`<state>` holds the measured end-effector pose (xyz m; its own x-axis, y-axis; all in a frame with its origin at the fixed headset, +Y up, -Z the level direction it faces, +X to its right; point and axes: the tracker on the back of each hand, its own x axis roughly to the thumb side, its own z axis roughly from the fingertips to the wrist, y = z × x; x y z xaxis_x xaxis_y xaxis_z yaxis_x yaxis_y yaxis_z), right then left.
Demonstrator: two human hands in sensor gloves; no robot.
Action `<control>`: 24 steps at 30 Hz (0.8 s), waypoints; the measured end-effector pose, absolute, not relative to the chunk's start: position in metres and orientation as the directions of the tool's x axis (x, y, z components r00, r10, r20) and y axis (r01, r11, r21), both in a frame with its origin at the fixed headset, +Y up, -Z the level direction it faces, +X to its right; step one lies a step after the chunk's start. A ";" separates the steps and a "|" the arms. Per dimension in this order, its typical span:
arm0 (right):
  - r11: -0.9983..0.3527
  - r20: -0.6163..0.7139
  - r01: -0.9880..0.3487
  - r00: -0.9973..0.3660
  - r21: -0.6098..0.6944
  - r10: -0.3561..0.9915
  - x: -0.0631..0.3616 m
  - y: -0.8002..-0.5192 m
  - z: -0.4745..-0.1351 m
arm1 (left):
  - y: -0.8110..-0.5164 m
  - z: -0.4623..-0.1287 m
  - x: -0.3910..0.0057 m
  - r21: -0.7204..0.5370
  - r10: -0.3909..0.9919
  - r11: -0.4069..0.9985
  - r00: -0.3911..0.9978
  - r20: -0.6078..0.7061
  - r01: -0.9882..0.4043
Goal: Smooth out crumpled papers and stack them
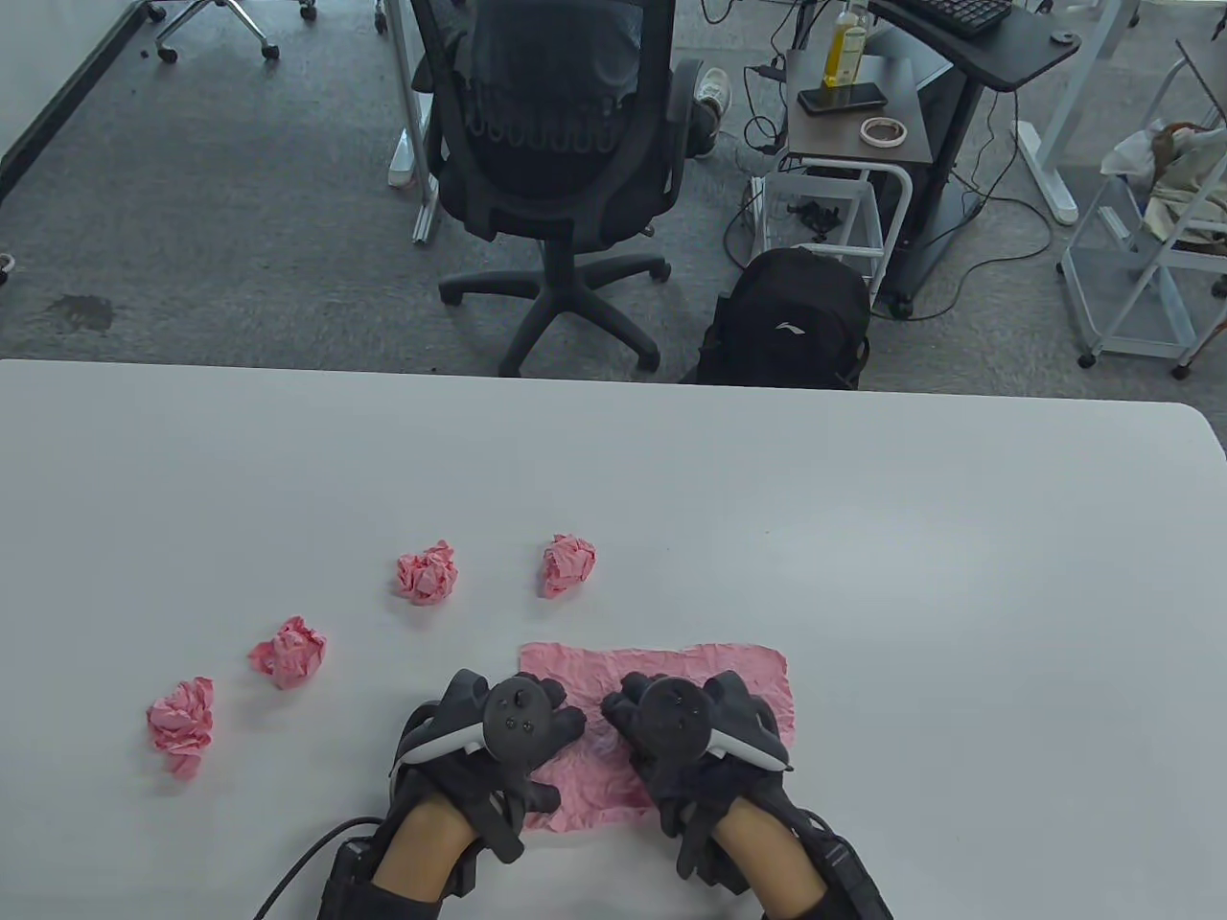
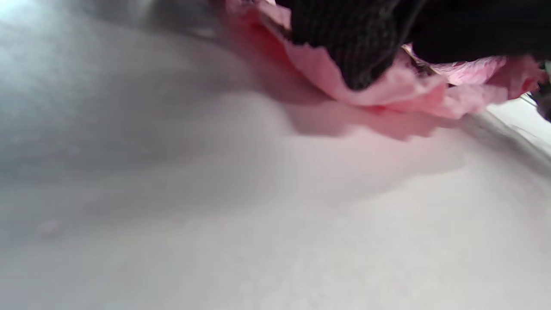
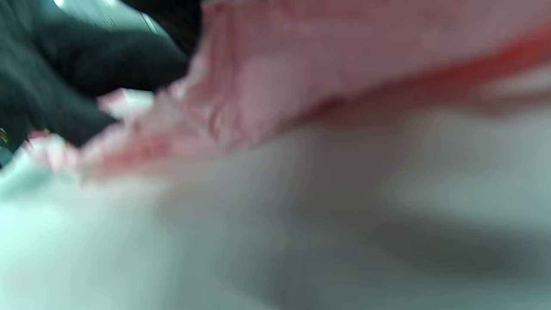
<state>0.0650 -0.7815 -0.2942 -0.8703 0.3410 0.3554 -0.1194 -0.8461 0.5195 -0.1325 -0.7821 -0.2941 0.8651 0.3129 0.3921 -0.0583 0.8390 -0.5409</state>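
Observation:
A pink paper sheet [image 1: 690, 671], wrinkled but spread out, lies on the white table [image 1: 863, 575] near the front edge. My left hand [image 1: 513, 724] presses on the sheet's left part and my right hand [image 1: 681, 719] on its middle, fingers spread. Several crumpled pink paper balls lie to the left and behind: two at the back [image 1: 428, 573] [image 1: 567, 563] and two further left [image 1: 288, 653] [image 1: 180, 724]. In the left wrist view a gloved finger [image 2: 353, 47] bears on the sheet's ragged edge [image 2: 387, 92]. The right wrist view is blurred; it shows the pink sheet [image 3: 301, 64].
Beyond the table's far edge stand a black office chair [image 1: 556, 144], a black backpack [image 1: 786, 321] and a small side table [image 1: 853, 115]. The table's right half [image 1: 959, 623] is bare white surface.

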 end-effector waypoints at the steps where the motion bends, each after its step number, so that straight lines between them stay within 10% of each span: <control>1: -0.828 0.334 -0.092 -0.886 0.554 0.322 0.068 -0.781 -0.293 | -0.782 -0.294 -0.134 -0.544 0.309 0.837 0.868 0.390 -0.054; 16: -0.772 -0.044 -0.264 -0.955 0.579 0.294 0.182 -0.771 -0.306 | -0.784 -0.294 -0.137 -0.537 0.329 0.841 0.854 0.403 -0.071; 24: -0.923 0.291 -0.244 -0.898 0.298 0.331 0.131 -0.747 -0.291 | -0.782 -0.291 -0.136 -0.516 0.278 0.856 0.867 0.413 -0.029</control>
<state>0.1308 -0.7474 -0.2907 -0.8978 0.3307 0.2911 -0.2435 -0.9231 0.2976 -0.1363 -0.7820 -0.2906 0.8674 0.2780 0.4126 -0.0290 0.8561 -0.5159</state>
